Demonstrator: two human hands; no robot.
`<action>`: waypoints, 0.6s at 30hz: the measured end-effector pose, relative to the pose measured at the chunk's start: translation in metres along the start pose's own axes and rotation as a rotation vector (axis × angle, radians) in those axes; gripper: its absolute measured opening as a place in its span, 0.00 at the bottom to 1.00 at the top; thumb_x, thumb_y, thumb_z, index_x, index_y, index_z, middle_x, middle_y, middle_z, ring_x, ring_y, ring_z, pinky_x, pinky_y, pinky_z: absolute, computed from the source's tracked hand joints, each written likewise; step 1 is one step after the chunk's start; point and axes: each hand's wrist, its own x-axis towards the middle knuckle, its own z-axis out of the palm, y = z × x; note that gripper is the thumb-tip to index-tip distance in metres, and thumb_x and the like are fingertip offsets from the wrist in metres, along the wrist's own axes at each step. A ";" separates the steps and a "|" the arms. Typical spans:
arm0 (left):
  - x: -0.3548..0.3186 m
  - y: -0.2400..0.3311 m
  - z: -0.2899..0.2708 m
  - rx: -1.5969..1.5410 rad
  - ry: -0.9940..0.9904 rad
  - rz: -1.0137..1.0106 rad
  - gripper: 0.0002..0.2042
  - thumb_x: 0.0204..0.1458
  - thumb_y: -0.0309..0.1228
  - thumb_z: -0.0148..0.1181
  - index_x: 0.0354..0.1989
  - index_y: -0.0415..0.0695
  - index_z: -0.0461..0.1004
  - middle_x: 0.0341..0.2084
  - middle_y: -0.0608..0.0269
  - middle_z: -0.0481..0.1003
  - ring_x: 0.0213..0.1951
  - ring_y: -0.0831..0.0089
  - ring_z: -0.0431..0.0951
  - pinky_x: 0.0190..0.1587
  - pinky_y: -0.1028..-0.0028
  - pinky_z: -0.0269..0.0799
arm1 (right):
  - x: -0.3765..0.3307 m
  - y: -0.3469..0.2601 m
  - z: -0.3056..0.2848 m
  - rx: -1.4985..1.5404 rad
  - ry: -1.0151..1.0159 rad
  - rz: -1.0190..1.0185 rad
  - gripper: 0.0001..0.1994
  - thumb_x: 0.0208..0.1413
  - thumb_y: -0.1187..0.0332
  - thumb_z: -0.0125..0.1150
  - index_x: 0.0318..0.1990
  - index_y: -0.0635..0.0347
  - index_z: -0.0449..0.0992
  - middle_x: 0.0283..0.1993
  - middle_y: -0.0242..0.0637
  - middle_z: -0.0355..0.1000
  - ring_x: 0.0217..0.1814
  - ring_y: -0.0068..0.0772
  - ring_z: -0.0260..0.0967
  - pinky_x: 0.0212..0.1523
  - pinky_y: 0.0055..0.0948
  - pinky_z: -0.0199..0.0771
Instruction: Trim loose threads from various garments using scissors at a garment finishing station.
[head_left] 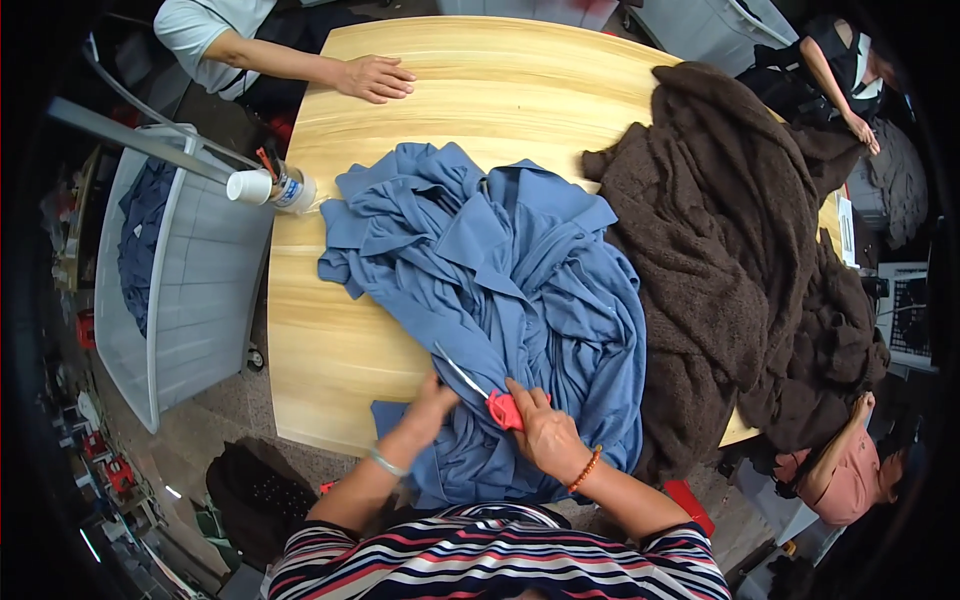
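A large heap of blue cloth (480, 250) lies crumpled in front of me, spilling over the near table edge. In my right hand (548, 432) is a pair of scissors (507, 408) with red handles, my fingers closed around them. The metal blades point up and to the left across the cloth. My left hand (432, 405) is just left of the blades, against the left side of the blue heap. It is blurred, and its fingers are partly hidden, so their grip is unclear.
Brown fleecy cloth (720, 250) covers the right of the wooden table (470, 90). A white cup (249, 187) and tool container (293, 190) sit at the left edge. A grey bin (200, 290) stands left. A co-worker's hand (377, 78) rests on the far side; others work at right.
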 end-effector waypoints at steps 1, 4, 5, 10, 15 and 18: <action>-0.002 0.036 -0.007 -0.382 0.017 -0.039 0.27 0.57 0.38 0.54 0.65 0.44 0.59 0.58 0.56 0.67 0.61 0.61 0.65 0.64 0.62 0.57 | -0.006 -0.001 0.004 0.004 -0.001 0.001 0.34 0.50 0.72 0.61 0.66 0.60 0.57 0.46 0.51 0.68 0.35 0.58 0.73 0.35 0.46 0.76; 0.017 0.099 -0.041 -0.680 0.179 -0.008 0.32 0.60 0.48 0.53 0.69 0.52 0.51 0.56 0.58 0.67 0.59 0.62 0.66 0.59 0.57 0.62 | -0.019 -0.011 0.012 -0.104 -0.073 -0.068 0.35 0.52 0.72 0.57 0.69 0.66 0.53 0.46 0.50 0.66 0.33 0.52 0.74 0.32 0.41 0.76; 0.037 0.099 -0.054 -0.407 0.354 0.060 0.33 0.57 0.44 0.58 0.68 0.50 0.53 0.56 0.57 0.68 0.58 0.60 0.67 0.59 0.57 0.62 | -0.017 -0.017 0.012 -0.109 -0.077 -0.095 0.35 0.52 0.72 0.57 0.69 0.66 0.53 0.46 0.50 0.66 0.33 0.52 0.74 0.32 0.41 0.76; 0.074 0.144 -0.010 1.037 0.598 0.943 0.30 0.46 0.31 0.68 0.60 0.42 0.65 0.50 0.49 0.72 0.53 0.49 0.70 0.57 0.58 0.64 | -0.007 -0.021 -0.018 -0.060 -0.113 -0.064 0.33 0.51 0.73 0.58 0.66 0.61 0.57 0.47 0.53 0.69 0.40 0.56 0.73 0.39 0.43 0.76; 0.116 0.126 0.002 1.141 0.440 0.822 0.30 0.50 0.38 0.64 0.63 0.46 0.65 0.60 0.45 0.62 0.64 0.43 0.58 0.63 0.51 0.54 | 0.018 -0.010 -0.050 -0.064 0.217 0.066 0.26 0.53 0.69 0.61 0.60 0.58 0.65 0.49 0.53 0.72 0.49 0.57 0.70 0.49 0.44 0.71; 0.151 0.156 -0.008 1.334 0.357 0.914 0.32 0.51 0.40 0.62 0.66 0.50 0.61 0.65 0.44 0.56 0.68 0.41 0.49 0.64 0.46 0.49 | 0.044 -0.017 -0.065 -0.187 0.312 -0.030 0.21 0.54 0.64 0.63 0.55 0.59 0.71 0.44 0.50 0.74 0.42 0.53 0.68 0.45 0.42 0.67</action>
